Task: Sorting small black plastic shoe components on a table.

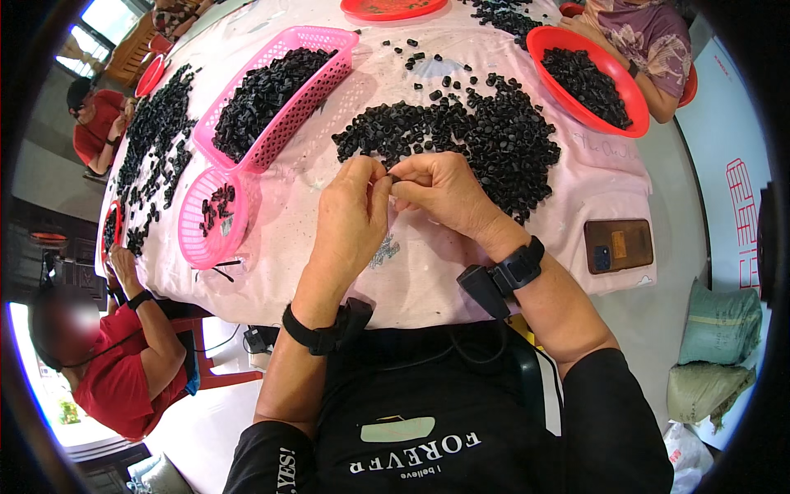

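Black parts [514, 152], pink oblong basket [306, 117], red tray [632, 114], pale-pink tablecloth [276, 259], brown phone case [634, 257], white-lettered black shirt [485, 412].

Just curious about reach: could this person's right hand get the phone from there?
Probably yes: the phone lies uncovered on the cloth, right of the right forearm. The right hand seems busy with a small black part, though.

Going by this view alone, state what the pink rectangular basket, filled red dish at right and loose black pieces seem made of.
Pink basket: likely semi-gloss molded plastic, by its regular perforations. Red dish: probably glossy plastic, from its even colour and sheen. Loose black pieces: perhaps rubber or plastic; mostly matte, too small to settle.
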Motion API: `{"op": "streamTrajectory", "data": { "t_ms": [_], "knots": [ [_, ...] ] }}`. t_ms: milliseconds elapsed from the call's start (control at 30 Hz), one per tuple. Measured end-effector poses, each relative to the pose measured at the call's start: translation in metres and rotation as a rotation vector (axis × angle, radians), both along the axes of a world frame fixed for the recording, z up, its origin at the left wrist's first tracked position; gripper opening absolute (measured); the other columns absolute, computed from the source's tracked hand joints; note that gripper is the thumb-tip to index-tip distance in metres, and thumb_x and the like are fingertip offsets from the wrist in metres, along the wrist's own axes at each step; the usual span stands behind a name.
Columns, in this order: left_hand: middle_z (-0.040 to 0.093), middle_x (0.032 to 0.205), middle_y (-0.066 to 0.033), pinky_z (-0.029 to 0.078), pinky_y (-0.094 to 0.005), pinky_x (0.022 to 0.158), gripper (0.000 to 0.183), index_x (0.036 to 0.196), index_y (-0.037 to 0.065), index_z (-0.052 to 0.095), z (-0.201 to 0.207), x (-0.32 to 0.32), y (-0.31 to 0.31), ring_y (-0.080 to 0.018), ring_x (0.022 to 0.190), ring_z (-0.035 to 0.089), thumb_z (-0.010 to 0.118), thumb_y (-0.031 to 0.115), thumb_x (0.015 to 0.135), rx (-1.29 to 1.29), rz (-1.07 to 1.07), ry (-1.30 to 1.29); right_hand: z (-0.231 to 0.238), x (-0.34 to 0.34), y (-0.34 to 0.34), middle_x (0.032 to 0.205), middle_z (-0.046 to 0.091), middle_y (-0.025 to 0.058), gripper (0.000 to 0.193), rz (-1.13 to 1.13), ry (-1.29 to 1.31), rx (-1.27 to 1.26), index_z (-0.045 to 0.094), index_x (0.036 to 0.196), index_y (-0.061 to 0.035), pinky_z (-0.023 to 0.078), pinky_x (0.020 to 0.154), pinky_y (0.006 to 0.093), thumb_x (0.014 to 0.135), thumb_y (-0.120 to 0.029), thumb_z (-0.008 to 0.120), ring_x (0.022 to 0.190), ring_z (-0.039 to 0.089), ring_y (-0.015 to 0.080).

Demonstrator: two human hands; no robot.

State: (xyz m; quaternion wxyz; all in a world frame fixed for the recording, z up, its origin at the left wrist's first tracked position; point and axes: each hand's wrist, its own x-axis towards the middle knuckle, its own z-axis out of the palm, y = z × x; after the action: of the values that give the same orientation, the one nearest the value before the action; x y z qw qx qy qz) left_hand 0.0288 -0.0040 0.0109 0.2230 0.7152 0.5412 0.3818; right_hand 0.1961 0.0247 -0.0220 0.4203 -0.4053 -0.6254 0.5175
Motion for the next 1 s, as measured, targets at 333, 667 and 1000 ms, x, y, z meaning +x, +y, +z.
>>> {"op": "streamTrajectory", "data": {
  "t_ms": [333, 667, 1000],
  "knots": [
    [0.066, 0.085, -0.013, 0.048, -0.0304, 0.063, 0.01, 0.101, -0.001, 0.066, -0.004, -0.019, 0.01, -0.0184, 0.069, 0.063, 0.064, 0.001, 0.092, 0.041, 0.028, 0.053, -0.002, -0.002, 0.005, 0.084, 0.076, 0.0093, 0.017, -0.076, 0.06, -0.032, 0.071, 0.101, 0.0043, 0.058, 0.067, 0.025, 0.09, -0.009, 0.072, 0.073, 0.072, 0.0114],
    [0.064, 0.083, -0.0184, 0.051, -0.0437, 0.067, 0.013, 0.09, -0.001, 0.067, -0.015, -0.018, 0.016, -0.0366, 0.072, 0.065, 0.07, 0.002, 0.078, -0.056, -0.036, 0.174, 0.001, 0.001, 0.008, 0.084, 0.073, 0.0061, 0.014, -0.112, 0.277, -0.118, 0.072, 0.1, 0.0009, 0.058, 0.066, 0.0234, 0.096, -0.012, 0.066, 0.074, 0.072, 0.0109],
    [0.061, 0.081, -0.0147, 0.05, -0.0348, 0.067, 0.007, 0.092, -0.001, 0.062, -0.014, -0.024, 0.013, -0.027, 0.071, 0.062, 0.059, -0.003, 0.086, -0.025, -0.076, 0.131, -0.006, 0.0, 0.009, 0.091, 0.073, 0.0066, 0.015, -0.06, 0.191, -0.081, 0.069, 0.106, 0.0012, 0.058, 0.069, 0.024, 0.097, -0.009, 0.063, 0.078, 0.072, 0.0114]
  ]
}}
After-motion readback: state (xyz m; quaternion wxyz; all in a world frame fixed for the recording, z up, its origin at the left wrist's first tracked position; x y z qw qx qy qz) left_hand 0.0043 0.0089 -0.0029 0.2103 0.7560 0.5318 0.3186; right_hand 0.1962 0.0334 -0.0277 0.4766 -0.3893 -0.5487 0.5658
